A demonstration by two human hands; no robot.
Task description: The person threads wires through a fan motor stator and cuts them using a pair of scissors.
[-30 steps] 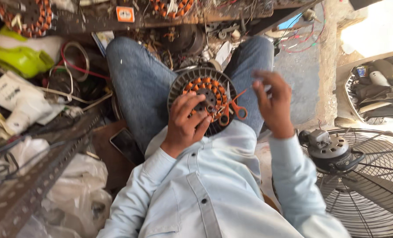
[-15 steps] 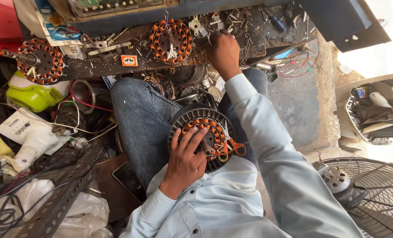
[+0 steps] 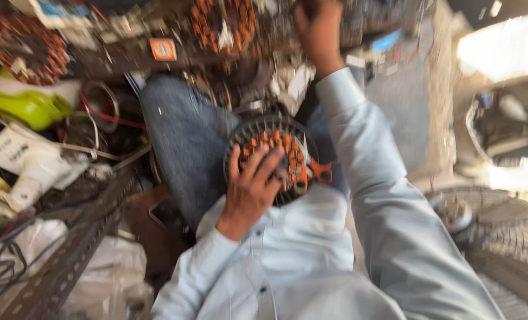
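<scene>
On the person's lap, a round motor stator [image 3: 274, 155] with copper-orange windings in a dark ribbed metal ring.

Left hand [image 3: 253, 188] lies spread over the stator's face, fingers pressing it flat against the denim-clad thigh. Right hand [image 3: 318, 28] is stretched far beyond the stator to the cluttered workbench [image 3: 116, 56]; its grip is blurred and cannot be told. Orange-handled pliers [image 3: 311, 173] rest at the stator's right edge. Another wound stator [image 3: 222, 24] sits on the bench above it, a lime-green plastic casing [image 3: 30, 106] far to its left, and a wire fan guard [image 3: 506, 231] to its lower right.
</scene>
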